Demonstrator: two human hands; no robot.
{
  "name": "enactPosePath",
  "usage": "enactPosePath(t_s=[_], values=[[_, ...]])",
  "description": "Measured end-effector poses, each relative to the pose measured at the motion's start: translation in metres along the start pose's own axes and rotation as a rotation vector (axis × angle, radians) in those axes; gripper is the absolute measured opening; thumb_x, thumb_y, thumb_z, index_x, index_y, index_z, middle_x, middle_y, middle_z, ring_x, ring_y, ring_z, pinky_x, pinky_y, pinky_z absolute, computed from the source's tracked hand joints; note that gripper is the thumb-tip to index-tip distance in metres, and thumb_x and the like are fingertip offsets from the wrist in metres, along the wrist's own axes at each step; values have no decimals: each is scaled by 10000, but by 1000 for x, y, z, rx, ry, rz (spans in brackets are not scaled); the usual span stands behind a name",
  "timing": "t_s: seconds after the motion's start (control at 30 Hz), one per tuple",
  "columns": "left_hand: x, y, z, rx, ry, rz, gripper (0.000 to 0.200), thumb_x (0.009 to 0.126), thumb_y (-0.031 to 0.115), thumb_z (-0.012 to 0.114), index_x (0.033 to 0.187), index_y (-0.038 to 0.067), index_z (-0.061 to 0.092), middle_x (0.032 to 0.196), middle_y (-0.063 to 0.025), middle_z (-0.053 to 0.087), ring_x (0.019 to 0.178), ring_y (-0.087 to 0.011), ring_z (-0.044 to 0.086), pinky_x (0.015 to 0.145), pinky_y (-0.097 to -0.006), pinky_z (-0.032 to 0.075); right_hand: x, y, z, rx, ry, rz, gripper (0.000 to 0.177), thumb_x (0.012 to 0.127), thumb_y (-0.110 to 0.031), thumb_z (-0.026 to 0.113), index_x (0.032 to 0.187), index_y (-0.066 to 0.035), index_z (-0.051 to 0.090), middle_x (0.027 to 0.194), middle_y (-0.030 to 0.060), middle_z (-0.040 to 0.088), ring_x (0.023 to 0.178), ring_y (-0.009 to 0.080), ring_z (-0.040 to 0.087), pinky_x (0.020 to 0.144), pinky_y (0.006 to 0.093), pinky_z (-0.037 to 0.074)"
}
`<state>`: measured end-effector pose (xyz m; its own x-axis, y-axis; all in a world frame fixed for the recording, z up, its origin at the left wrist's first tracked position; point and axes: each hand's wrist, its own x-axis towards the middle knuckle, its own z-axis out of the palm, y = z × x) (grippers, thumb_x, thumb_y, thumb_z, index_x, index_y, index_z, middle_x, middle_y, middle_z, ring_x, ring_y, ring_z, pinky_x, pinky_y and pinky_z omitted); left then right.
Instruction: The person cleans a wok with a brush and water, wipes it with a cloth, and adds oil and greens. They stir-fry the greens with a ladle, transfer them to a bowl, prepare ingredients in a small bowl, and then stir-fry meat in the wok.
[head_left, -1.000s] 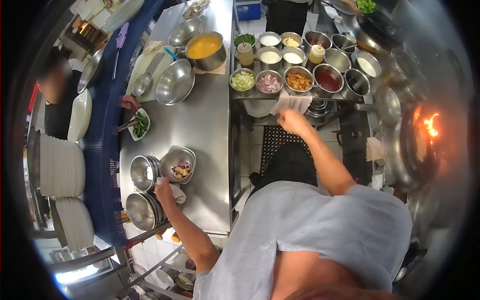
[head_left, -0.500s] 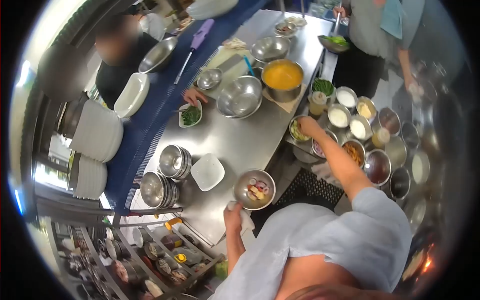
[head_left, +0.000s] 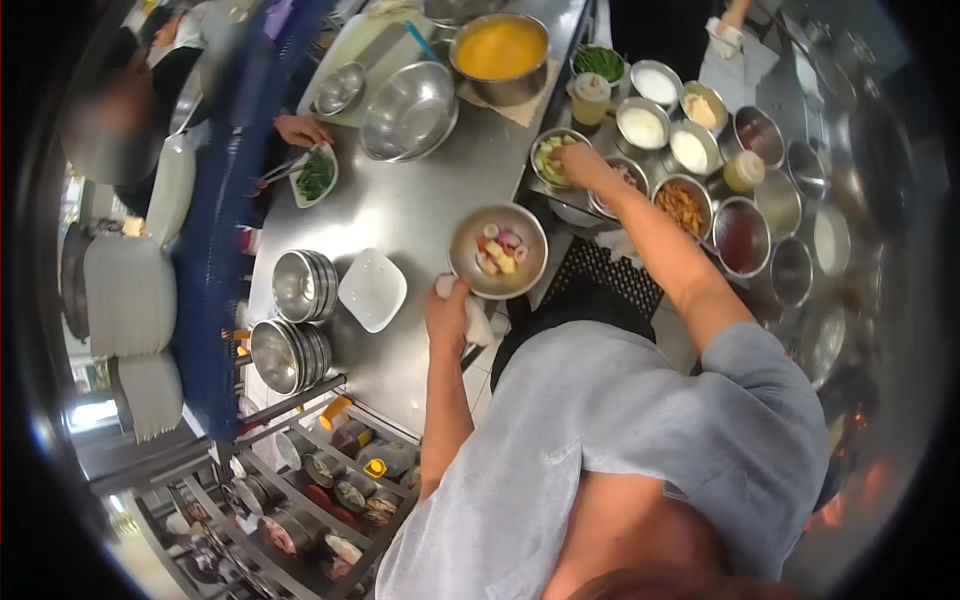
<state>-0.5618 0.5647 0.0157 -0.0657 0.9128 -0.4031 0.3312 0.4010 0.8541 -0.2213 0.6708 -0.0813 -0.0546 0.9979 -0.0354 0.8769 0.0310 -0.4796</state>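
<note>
Smooth steel desk lies below you. Your left hand has its grip closed on a crumpled white cloth, against the round steel bowl of chopped pink and yellow pieces at the desk's near edge. Your right hand dips into a small steel pot of pale green chunks just beyond the bowl; whether that grip is open or closed cannot be told.

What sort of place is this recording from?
Most likely a restaurant kitchen: steel prep counter, rows of metal ingredient tubs, stacked white plates, and the left hand holding a steel bowl of cut ingredients.
</note>
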Motion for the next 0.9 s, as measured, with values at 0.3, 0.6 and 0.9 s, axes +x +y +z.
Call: enactPosePath(t_s=[0.3,0.6,0.9], values=[[28,25,15,34,-140,60,285,795,213,633,927,-39,619,840,-113,636,742,-201,591,681,-327,464,6,4,-25,72,184,155,170,734,-98,625,877,-44,699,819,175,669,800,339,652,729,412,512],[48,35,53,64,-294,213,226,811,177,622,901,-30,606,797,-70,616,706,-154,559,651,-296,453,-84,-85,-98,471,-36,165,271,855,-156,596,1079,-12,647,1037,118,669,905,259,647,738,372,552],[30,19,54,-63,-486,64,170,834,153,614,904,0,593,792,-50,600,687,-138,554,630,-282,455,-247,25,-93,-231,62,945,239,791,-125,558,965,-21,684,1060,211,635,985,361,609,821,427,494]])
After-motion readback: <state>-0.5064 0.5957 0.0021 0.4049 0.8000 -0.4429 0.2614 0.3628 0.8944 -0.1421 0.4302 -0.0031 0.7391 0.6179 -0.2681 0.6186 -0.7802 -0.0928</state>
